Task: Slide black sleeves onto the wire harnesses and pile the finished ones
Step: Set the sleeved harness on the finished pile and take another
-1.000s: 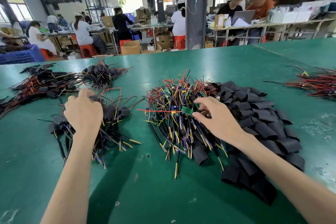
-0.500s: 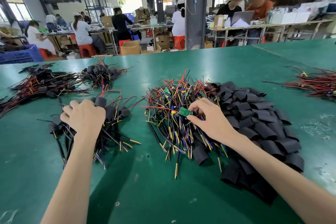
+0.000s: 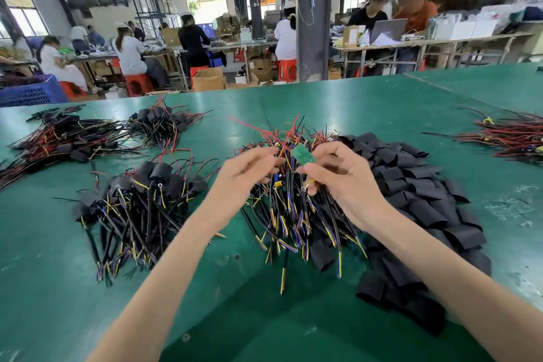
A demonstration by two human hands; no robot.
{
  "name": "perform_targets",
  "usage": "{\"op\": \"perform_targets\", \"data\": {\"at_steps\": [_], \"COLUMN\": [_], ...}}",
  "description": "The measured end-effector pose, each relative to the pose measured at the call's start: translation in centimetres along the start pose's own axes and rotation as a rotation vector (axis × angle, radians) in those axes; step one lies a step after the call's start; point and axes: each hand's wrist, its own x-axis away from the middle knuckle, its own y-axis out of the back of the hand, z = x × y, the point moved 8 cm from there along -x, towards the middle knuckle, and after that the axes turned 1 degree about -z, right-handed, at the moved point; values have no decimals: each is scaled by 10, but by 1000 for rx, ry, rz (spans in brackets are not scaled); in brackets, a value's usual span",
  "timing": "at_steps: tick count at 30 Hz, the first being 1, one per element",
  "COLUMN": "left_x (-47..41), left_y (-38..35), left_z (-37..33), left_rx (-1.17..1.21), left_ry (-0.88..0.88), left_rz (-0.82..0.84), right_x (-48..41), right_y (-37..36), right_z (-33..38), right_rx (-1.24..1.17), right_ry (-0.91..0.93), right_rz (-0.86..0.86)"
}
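Observation:
My right hand [image 3: 340,179] pinches a wire harness with a small green circuit board [image 3: 303,154], lifted just above the pile of unsleeved harnesses [image 3: 293,214] in the middle of the green table. My left hand [image 3: 246,176] hovers just left of the board, fingers loosely curled toward its wires; whether it grips them is unclear. A heap of flat black sleeves [image 3: 417,200] lies to the right of the pile. The pile of sleeved harnesses [image 3: 138,200] sits to the left.
More sleeved harnesses [image 3: 73,138] spread across the far left of the green table [image 3: 264,317]. A bundle of red and black wires [image 3: 511,135] lies at the far right. Beyond the table edge, people work at benches, and a blue crate [image 3: 29,92] stands at left.
My left hand left the sleeved pile and moved right to the middle pile. My right hand lifted the harness with the green board up out of the pile.

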Motion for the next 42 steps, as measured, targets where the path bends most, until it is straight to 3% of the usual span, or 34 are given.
{"op": "perform_targets", "data": {"at_steps": [7, 15, 22, 25, 28, 31, 33, 37, 42], "left_x": [3, -4, -9, -11, -9, -8, -8, -4, -5], "left_y": [-18, 7, 25, 36, 48, 56, 58, 36, 9], "left_z": [5, 17, 18, 15, 10, 3, -4, -11, 11], "left_rx": [515, 847, 900, 906, 697, 274, -29, -704, -938], "left_ry": [12, 64, 129, 177, 154, 61, -28, -222, -207], "left_rz": [-81, -221, -285, -218, -169, -166, -190, -111, 46], "right_x": [11, 16, 25, 9, -9, -11, -4, -2, 0], "right_y": [-28, -24, -36, -5, 46, 99, 115, 116, 109], "right_z": [-8, -9, -12, 7, 25, 5, -6, -14, -15], "right_rx": [-12, 210, 396, 671, 1297, 1675, 1769, 1786, 1743], "right_ry": [-84, -62, -92, 51, 97, -349, -553, -609, -614], "right_rz": [224, 108, 219, 48, -165, -124, -65, -65, -50]}}
